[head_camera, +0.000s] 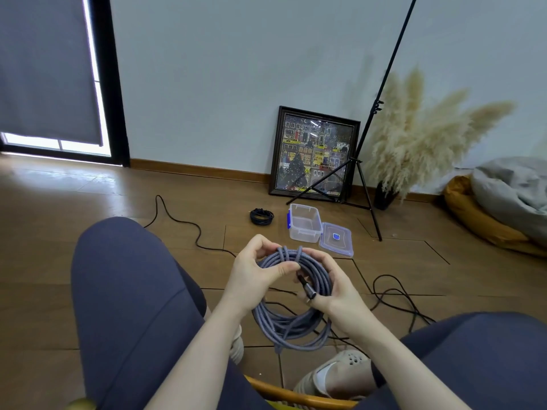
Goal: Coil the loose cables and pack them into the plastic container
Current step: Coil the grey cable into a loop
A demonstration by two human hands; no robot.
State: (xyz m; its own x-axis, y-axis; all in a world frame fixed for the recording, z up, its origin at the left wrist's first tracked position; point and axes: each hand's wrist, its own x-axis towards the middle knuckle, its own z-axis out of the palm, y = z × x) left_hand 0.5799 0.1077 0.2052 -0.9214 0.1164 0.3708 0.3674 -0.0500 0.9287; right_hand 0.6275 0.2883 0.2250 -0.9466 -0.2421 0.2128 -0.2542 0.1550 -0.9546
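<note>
A grey braided cable (291,327) hangs in a coil between my knees. My left hand (254,272) grips the top of the coil, thumb pressed across the strands. My right hand (331,284) holds the coil's right side and pinches the cable's dark plug end (306,287). The clear plastic container (305,222) with blue clips stands open on the floor ahead, its lid (336,239) lying flat beside it on the right. A small coiled black cable (261,216) lies left of the container. Loose black cables (396,294) trail over the floor.
A black light-stand tripod (359,179) stands behind the container, in front of a framed picture (313,152) leaning on the wall. Pampas grass in a dark vase (384,195) and a beanbag (497,208) sit at the right. My legs flank the coil.
</note>
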